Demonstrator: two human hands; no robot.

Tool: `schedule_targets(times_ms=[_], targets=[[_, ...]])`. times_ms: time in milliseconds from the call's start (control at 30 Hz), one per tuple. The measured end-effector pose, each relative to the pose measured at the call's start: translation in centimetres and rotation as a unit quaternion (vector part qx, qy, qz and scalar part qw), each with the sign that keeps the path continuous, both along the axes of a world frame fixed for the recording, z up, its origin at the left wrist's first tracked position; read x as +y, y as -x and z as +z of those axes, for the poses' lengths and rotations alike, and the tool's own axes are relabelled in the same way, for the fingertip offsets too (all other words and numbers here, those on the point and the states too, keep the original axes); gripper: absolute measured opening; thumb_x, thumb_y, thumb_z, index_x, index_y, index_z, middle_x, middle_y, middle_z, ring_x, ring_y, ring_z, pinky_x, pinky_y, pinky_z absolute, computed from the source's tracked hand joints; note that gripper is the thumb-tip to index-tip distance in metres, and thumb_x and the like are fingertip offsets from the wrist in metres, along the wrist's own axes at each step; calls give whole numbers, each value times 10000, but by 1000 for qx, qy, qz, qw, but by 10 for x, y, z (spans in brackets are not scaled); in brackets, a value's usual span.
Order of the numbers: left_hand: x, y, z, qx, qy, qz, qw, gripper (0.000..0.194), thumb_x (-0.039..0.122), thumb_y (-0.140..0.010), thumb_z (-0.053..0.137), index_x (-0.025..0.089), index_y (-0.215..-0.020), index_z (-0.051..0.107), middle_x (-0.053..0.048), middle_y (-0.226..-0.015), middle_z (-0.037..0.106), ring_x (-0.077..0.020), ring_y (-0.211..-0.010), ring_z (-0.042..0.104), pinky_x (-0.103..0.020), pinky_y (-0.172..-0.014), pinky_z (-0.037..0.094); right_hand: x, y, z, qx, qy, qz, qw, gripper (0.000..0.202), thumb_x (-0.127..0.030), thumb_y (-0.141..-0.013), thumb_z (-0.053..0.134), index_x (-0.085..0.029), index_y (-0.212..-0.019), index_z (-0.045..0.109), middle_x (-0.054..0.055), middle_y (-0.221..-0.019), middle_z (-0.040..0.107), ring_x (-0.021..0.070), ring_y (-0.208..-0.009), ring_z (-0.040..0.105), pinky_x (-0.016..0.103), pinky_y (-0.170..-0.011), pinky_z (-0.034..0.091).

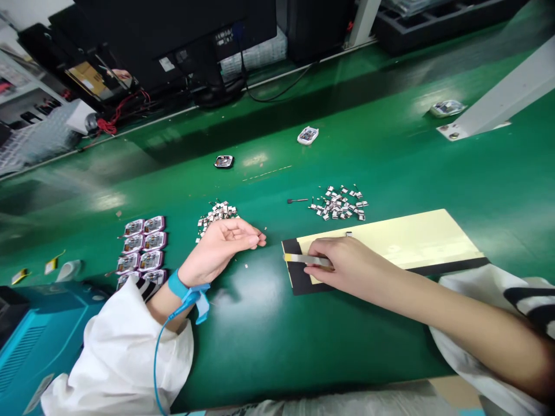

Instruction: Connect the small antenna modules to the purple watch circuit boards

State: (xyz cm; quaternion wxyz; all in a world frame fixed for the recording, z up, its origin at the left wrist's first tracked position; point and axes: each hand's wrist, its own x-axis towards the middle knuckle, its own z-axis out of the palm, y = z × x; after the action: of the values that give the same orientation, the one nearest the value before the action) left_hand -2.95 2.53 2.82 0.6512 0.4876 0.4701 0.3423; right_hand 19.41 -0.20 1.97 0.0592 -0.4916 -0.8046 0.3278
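Observation:
My left hand, with a blue wrist strap, is closed in a pinch above the bench, close to a pile of small metal parts. Whatever may be between its fingertips is too small to make out. In my right hand is a flat silver tool with a yellow end, which looks like tweezers. That hand is over the left part of a yellow sheet with black edges. A second pile of small metal parts lies beyond the sheet, beside a small dark tool.
Several purple-rimmed device housings stand in rows at the left. Single housings lie farther back, one black and one white. A teal machine fills the lower left. A white post and a monitor stand behind.

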Motion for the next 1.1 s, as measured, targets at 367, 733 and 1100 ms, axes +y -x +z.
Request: schedule_targets(times_ms=[367, 733, 1100], targets=[[-11, -12, -2, -98, 44, 17, 994, 120, 200, -653, 709, 145, -752, 668, -39, -735, 685, -112, -708, 641, -178, -697, 526, -5, 2, 6, 229, 136, -122, 956, 155, -314, -738, 553, -169, -686, 535, -56, -484, 402, 79, -434, 376, 186, -418, 271], [-35, -30, -9, 182, -360, -39, 914, 88, 110, -737, 601, 149, -810, 632, -47, -793, 674, -125, -749, 624, -229, -706, 516, -5, 8, -2, 394, 224, -198, 869, 269, -390, -700, 651, -149, -716, 533, -30, -612, 455, 77, -536, 370, 199, -486, 271], [-36, -32, -12, 129, -212, -72, 966, 151, 158, -731, 610, 129, -873, 651, -67, -837, 677, -120, -713, 633, -203, -696, 542, -5, 8, -7, 396, 193, -172, 881, 196, -315, -724, 620, -166, -693, 497, -2, -702, 539, 124, -648, 500, 219, -520, 347]])
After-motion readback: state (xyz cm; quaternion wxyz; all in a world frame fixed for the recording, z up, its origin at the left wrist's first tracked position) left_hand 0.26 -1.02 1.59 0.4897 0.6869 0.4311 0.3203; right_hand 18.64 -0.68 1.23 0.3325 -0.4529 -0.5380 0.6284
